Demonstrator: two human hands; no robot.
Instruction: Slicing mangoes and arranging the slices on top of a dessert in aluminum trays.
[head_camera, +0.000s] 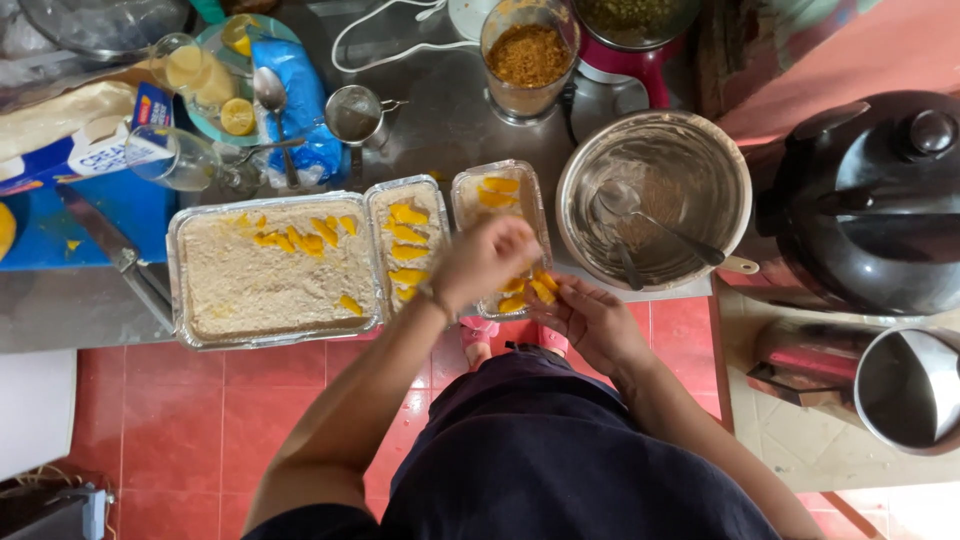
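Three foil trays of pale crumb-topped filling stand side by side on the steel counter: a large tray (275, 270), a narrow tray (405, 240) and a small tray (497, 195). Yellow fruit slices (406, 232) lie on all of them. My left hand (482, 258) hovers over the small tray's near half with its fingers bunched and pointing down; what they pinch is hidden. At the counter edge just right of it, my right hand (592, 322) is cupped palm up, holding a few yellow fruit slices (543, 288).
A steel bowl (700, 150) with two spoons sits right of the trays, and a black lidded pot (870, 200) stands beyond it. Behind are a jar of brown crumbs (527, 55), a small steel cup (355, 112), a blue bag (300, 105), a glass (175, 158) and a knife (110, 245).
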